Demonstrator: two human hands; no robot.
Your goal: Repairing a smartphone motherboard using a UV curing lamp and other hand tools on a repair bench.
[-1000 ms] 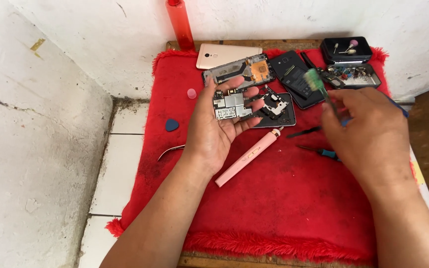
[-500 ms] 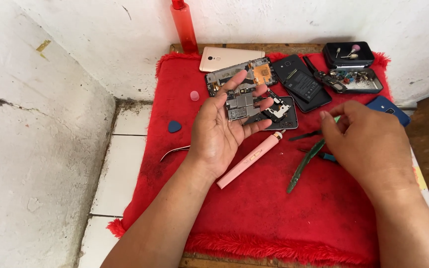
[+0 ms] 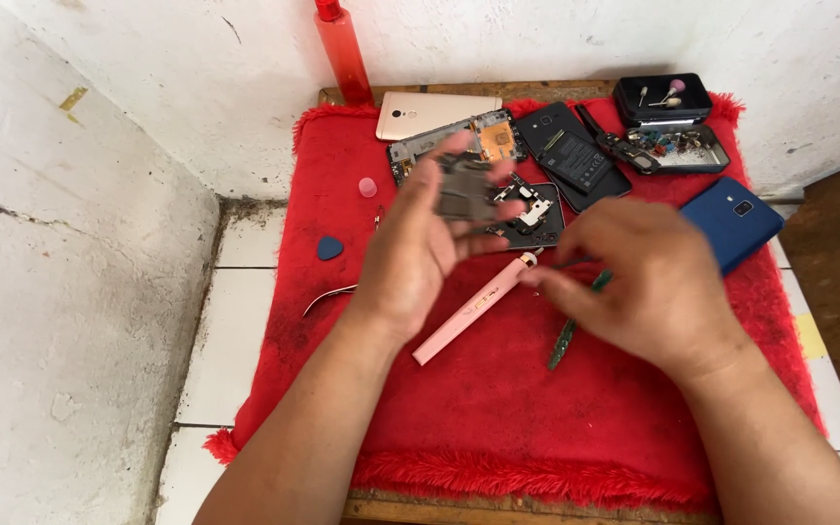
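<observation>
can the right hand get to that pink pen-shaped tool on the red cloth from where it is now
Probably yes. The right hand has its fingers right at the upper tip of the pink pen-shaped tool, which lies bare on the red cloth. The left hand holds a circuit board above, clear of it.

We note red fuzzy cloth [image 3: 498,408] under everything. Grey circuit board [image 3: 466,187] in our left hand [image 3: 420,255]. Pale pink pen-shaped tool [image 3: 473,308] at centre. Green-handled tool [image 3: 568,333] at 4 o'clock of it. Blue phone [image 3: 734,219] at 3 o'clock. Gold phone [image 3: 432,114], translucent red bottle [image 3: 344,51] at 12. Dark blue pick [image 3: 330,248], pink cap [image 3: 368,187] at 9. Black tray [image 3: 662,97] at 1 o'clock. Walls white, smudged.
</observation>
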